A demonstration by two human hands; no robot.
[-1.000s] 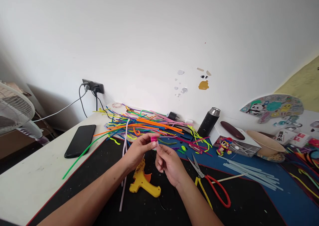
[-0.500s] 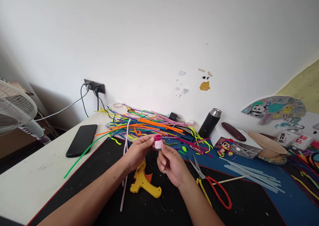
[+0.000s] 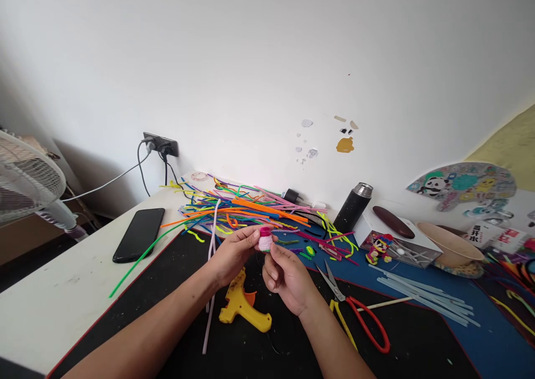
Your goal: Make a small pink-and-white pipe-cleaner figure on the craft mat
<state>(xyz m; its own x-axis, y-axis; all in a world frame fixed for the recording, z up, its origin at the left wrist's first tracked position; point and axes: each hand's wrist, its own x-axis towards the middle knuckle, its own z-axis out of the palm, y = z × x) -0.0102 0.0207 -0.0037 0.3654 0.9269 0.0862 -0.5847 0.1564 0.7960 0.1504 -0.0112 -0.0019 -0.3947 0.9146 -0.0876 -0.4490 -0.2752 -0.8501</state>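
Note:
Between my two hands is a small pipe-cleaner piece (image 3: 265,241), magenta on top, pale pink in the middle, with a bit of green at its base. My left hand (image 3: 234,252) pinches it from the left, thumb near the magenta part. From the lower right my right hand (image 3: 288,276) grips its lower side with thumb and curled fingers. Below the hands a yellow glue gun (image 3: 246,309) lies on the black mat. Pale lilac pipe cleaners (image 3: 206,334) run beside it, partly hidden by my left arm. Red-handled scissors (image 3: 349,301) lie open to the right.
A heap of coloured pipe cleaners (image 3: 251,209) spreads along the wall. A phone (image 3: 139,234) lies at left. At right are a black flask (image 3: 353,206), a small figure (image 3: 378,249), a tissue box (image 3: 422,251), a bowl (image 3: 451,244) and glue sticks (image 3: 426,298).
Both hands keep their hold on the pipe-cleaner piece, which looks turned slightly, showing a little more green below. The whole view has shifted very slightly.

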